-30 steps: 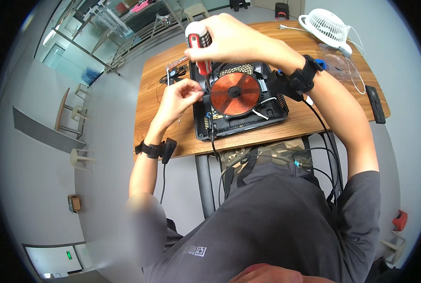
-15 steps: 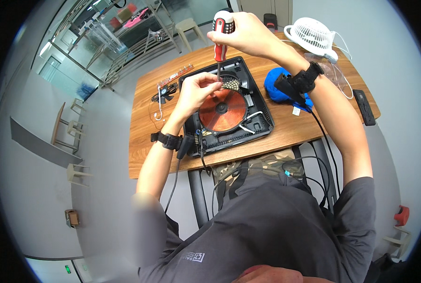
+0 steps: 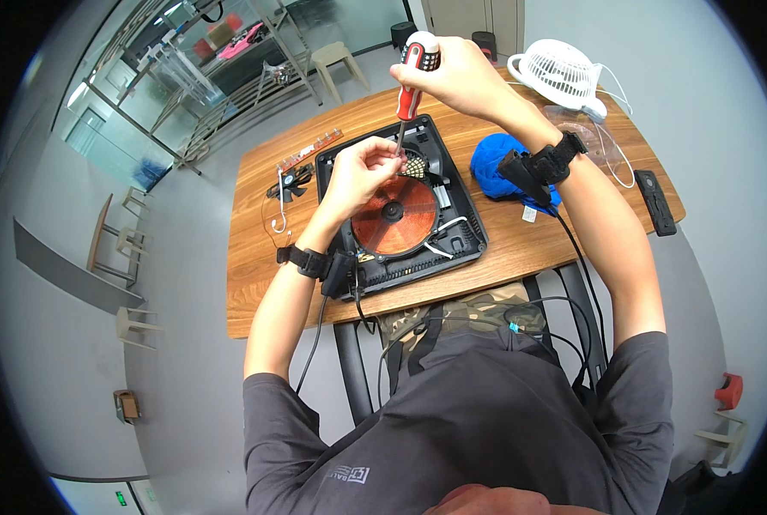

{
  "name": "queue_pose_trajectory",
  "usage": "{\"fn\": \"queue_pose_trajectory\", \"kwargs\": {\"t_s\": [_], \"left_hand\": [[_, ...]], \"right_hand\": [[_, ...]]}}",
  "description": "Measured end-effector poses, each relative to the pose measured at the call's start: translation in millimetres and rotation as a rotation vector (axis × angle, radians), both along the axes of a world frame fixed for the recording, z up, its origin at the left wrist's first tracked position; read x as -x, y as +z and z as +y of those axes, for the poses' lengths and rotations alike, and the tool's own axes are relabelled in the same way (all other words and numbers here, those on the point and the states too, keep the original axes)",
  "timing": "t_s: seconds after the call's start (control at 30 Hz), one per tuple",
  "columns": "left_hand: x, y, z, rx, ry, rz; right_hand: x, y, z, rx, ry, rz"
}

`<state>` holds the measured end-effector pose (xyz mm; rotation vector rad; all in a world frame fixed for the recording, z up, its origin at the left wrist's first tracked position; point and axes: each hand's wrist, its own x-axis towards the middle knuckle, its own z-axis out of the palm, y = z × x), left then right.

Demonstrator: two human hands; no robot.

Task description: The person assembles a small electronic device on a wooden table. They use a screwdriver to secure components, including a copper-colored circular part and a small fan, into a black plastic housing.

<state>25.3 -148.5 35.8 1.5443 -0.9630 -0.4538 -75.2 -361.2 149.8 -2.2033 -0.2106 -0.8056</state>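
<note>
An opened induction cooker, its black housing [image 3: 462, 163] exposed, lies on the wooden table with a round copper coil [image 3: 411, 225] inside. My right hand [image 3: 462, 79] is closed around the red, white and black handle of a screwdriver [image 3: 410, 101], which points down with its top leaning right. At the lower end of the shaft, beyond the coil, the fingers of my left hand [image 3: 357, 178] are pinched together. Those fingers hide the screwdriver's tip and whatever they grip. Beside them is a pale, grid-patterned round part [image 3: 414, 163]. White leads [image 3: 449, 227] lie over the coil's right side.
Left of the housing are a narrow circuit strip [image 3: 310, 149] and a small black fan [image 3: 292, 182] with wires. To the right lie a blue cloth bundle [image 3: 491, 170], a white fan [image 3: 560, 70] with its cord and a black strip-shaped panel [image 3: 654, 202]. Cables trail from both wrist straps.
The screwdriver, nearly upright before, now leans with its handle further right. My left fingers stay pinched at its lower end. The whole view has shifted slightly.
</note>
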Motion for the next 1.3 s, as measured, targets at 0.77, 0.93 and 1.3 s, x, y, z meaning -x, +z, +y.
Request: {"fn": "queue_pose_trajectory", "kwargs": {"t_s": [0.77,0.93,1.3], "left_hand": [[2,-10,-9,-0.021,0.066,-0.118],[5,-7,-9,-0.062,0.114,-0.142],[7,-5,-15,-0.129,0.107,-0.244]], "right_hand": [[1,-13,-14,-0.098,-0.007,0.051],[2,-13,-13,-0.084,-0.016,0.068],[-1,-22,-14,-0.092,-0.002,0.101]]}}
